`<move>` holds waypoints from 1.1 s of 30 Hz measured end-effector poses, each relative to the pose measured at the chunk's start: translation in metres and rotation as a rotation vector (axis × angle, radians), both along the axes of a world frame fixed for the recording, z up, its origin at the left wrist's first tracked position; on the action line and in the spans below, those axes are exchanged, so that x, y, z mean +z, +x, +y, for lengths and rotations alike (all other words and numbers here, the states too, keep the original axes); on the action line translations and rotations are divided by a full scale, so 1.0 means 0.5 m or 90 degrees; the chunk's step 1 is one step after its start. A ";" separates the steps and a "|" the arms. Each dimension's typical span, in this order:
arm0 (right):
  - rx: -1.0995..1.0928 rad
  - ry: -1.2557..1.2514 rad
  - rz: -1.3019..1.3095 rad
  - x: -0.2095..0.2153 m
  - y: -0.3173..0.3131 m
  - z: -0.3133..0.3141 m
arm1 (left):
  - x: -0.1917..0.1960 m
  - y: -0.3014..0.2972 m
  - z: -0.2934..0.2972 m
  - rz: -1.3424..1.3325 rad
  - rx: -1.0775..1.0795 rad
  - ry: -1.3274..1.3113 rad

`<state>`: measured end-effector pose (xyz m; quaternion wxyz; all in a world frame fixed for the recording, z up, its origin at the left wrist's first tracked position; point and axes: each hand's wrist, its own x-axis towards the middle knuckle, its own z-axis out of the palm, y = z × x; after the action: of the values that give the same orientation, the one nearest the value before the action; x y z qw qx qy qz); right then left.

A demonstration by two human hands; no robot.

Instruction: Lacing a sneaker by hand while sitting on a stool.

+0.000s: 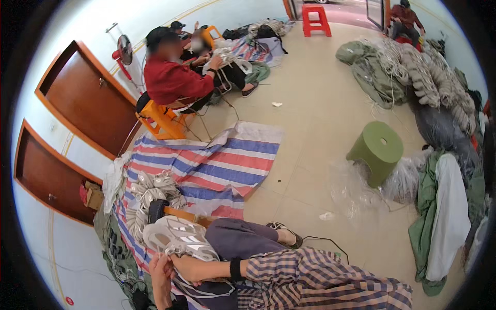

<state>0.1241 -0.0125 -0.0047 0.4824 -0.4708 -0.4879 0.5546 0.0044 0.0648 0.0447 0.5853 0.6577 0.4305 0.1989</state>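
Observation:
Across my lap lies a thick bundle of grey-white cord (181, 237), looped in flat folds. My left hand (161, 267) comes up at the bundle's near left edge, its fingers bunched together. From the right, in a checkered sleeve with a black band at the wrist, my right hand (185, 266) meets it there, closed with its fingers partly hidden. Whatever is pinched where the two hands meet is too small to make out. Loose strands of white cord (209, 295) hang below my right wrist. More coiled cord (152, 194) is piled just beyond the bundle.
A striped tarp (232, 160) covers floor ahead. A person in red (170, 77) on an orange stool (164, 120) handles white cord; others sit farther back. A green stool (380, 147) stands right, beside plastic wrap (354, 194). Cord heaps (418, 77) and green cloth (426, 217) line the right wall.

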 end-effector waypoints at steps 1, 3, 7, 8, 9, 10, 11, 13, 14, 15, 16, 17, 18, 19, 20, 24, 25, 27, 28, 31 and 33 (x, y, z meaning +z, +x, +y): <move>-0.002 0.012 -0.042 -0.007 -0.006 0.008 | -0.001 0.001 0.001 -0.017 0.013 -0.015; -0.020 0.055 -0.060 -0.027 -0.018 0.016 | -0.003 0.001 0.004 -0.049 0.029 -0.046; -0.115 0.252 -0.165 -0.045 -0.034 0.032 | -0.001 -0.003 0.003 -0.028 0.025 -0.010; -0.092 0.183 -0.125 -0.046 -0.035 0.033 | 0.000 -0.003 0.002 -0.021 0.030 -0.014; -0.069 0.129 -0.073 -0.046 -0.034 0.034 | 0.001 -0.003 0.001 -0.027 0.039 -0.020; -0.071 0.115 -0.083 -0.045 -0.033 0.034 | 0.002 -0.002 0.000 -0.012 0.034 -0.016; -0.054 0.114 -0.091 -0.042 -0.032 0.033 | 0.004 -0.001 -0.002 -0.003 0.034 -0.003; -0.035 0.116 -0.098 -0.035 -0.027 0.030 | 0.008 0.001 -0.006 0.006 0.036 0.015; -0.054 0.142 -0.097 -0.031 -0.025 0.027 | 0.011 0.001 -0.007 0.015 0.028 0.018; -0.051 0.132 -0.098 -0.028 -0.022 0.023 | 0.013 0.000 -0.008 0.025 0.019 0.020; -0.071 0.167 -0.097 -0.026 -0.019 0.019 | 0.016 -0.001 -0.009 0.024 0.021 0.020; -0.037 0.132 -0.050 -0.025 -0.015 0.012 | 0.019 -0.003 -0.009 0.025 0.018 0.021; -0.002 0.097 -0.003 -0.026 -0.009 0.004 | 0.020 -0.005 -0.009 0.025 0.017 0.023; 0.000 0.097 -0.003 -0.025 -0.005 -0.004 | 0.022 -0.008 -0.009 0.024 0.018 0.023; 0.041 0.070 0.117 -0.025 0.002 -0.013 | 0.024 -0.011 -0.008 0.020 0.019 0.030; 0.216 0.069 0.425 -0.035 0.044 -0.042 | 0.015 -0.022 -0.003 -0.015 0.018 0.028; 0.215 0.069 0.410 -0.035 0.051 -0.050 | 0.012 -0.024 -0.002 -0.016 0.017 0.027; 0.222 0.069 0.437 -0.031 0.066 -0.065 | 0.007 -0.026 -0.001 0.007 -0.003 0.018; 0.230 0.068 0.466 -0.027 0.071 -0.074 | 0.005 -0.027 -0.001 0.008 0.000 0.017; 0.263 0.099 0.528 -0.002 0.089 -0.099 | 0.001 -0.021 -0.005 0.022 0.023 0.027; 0.325 0.150 0.552 0.017 0.103 -0.120 | -0.001 -0.013 -0.012 0.039 -0.006 0.132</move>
<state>0.1756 -0.0725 0.0036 0.5394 -0.0066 -0.4015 0.7401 -0.0020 0.0589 0.0443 0.5019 0.7222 0.4223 0.2197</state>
